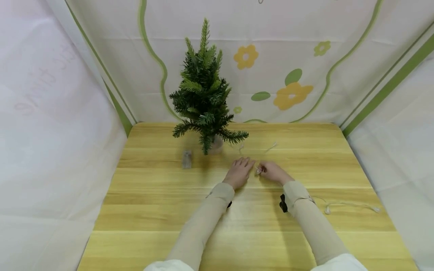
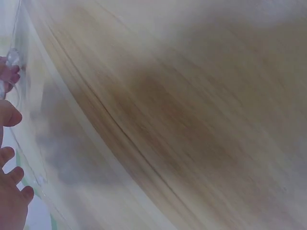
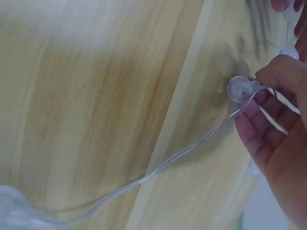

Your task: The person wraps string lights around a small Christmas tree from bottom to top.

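My right hand pinches the clear wire of a string of lights beside one small round bulb. From its fingers the wire runs down to another bulb in the right wrist view. Just left of it, my left hand reaches over the table with its fingers spread and fairly straight. In the left wrist view, the left hand's fingers show at the edge, with nothing visible between them and the thumb. A small green artificial Christmas tree stands beyond both hands.
A small clear box lies left of the tree's base. More light string trails past the right forearm, and a bulb lies beyond the hands. White fabric walls enclose the wooden table.
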The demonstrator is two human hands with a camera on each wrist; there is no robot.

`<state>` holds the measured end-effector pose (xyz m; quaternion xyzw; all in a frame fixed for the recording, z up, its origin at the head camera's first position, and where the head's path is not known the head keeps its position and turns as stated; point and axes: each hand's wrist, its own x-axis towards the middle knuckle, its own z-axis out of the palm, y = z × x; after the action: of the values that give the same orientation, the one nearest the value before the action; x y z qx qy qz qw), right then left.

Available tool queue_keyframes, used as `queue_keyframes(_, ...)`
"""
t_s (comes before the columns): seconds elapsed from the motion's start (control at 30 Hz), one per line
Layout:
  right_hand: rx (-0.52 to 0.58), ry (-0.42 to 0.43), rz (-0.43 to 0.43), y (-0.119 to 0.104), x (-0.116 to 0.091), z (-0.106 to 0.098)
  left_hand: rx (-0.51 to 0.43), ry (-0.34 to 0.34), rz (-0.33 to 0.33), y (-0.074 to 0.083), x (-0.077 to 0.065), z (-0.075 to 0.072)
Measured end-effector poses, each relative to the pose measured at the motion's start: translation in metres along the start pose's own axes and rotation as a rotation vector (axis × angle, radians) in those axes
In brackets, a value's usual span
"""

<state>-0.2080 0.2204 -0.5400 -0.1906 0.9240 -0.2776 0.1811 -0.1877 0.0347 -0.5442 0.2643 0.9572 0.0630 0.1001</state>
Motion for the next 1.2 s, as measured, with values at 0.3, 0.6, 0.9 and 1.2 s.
queue_keyframes(0.3, 0.087, 0.030, -0.043, -0.013, -0.014, 0.003, -0.069, 0.084, 0.070, -0.004, -0.005, 0.005)
queue_keyframes(0.6, 0.120, 0.024, -0.019, -0.023, -0.021, 0.002, -0.058, 0.213, 0.145, -0.010, -0.014, -0.004)
queue_keyframes(0.9, 0.156, 0.005, -0.040, -0.035, -0.023, 0.000, -0.057, 0.367, 0.162, -0.015, -0.019, -0.021)
queue_keyframes(1.2, 0.240, 0.008, -0.020, -0.051, -0.027, -0.007, -0.110, 0.482, 0.199, -0.025, -0.031, -0.029)
